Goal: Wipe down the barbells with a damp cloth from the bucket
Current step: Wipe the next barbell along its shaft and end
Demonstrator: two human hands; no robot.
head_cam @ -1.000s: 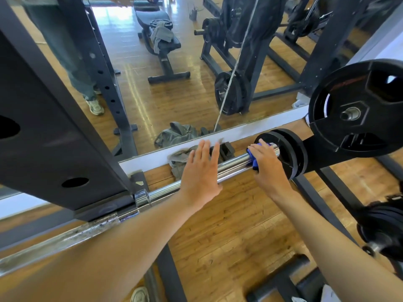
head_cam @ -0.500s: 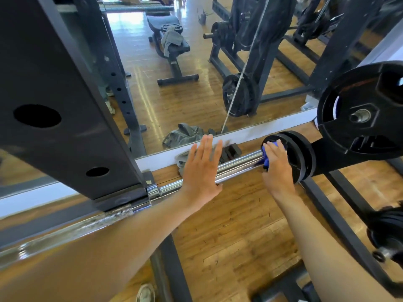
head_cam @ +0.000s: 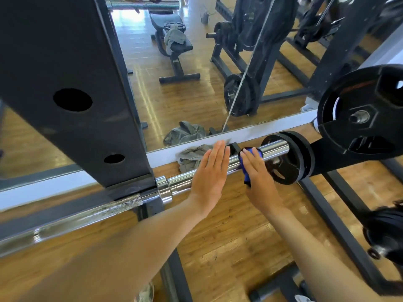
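Right hand (head_cam: 259, 171) now slid inward from the weight plates (head_cam: 290, 158), pressing blue cloth (head_cam: 247, 165) around bar (head_cam: 272, 149); left hand (head_cam: 210, 171) flat, fingers together, steadying. Sleeve end looks wiped.

Left hand (head_cam: 210, 171) rests on the barbell (head_cam: 270, 149); right hand (head_cam: 259, 171) beside it — plate (head_cam: 285, 158) further right.

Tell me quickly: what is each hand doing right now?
Left hand: open, flat on the barbell sleeve.
Right hand: pressing the blue cloth around the sleeve.
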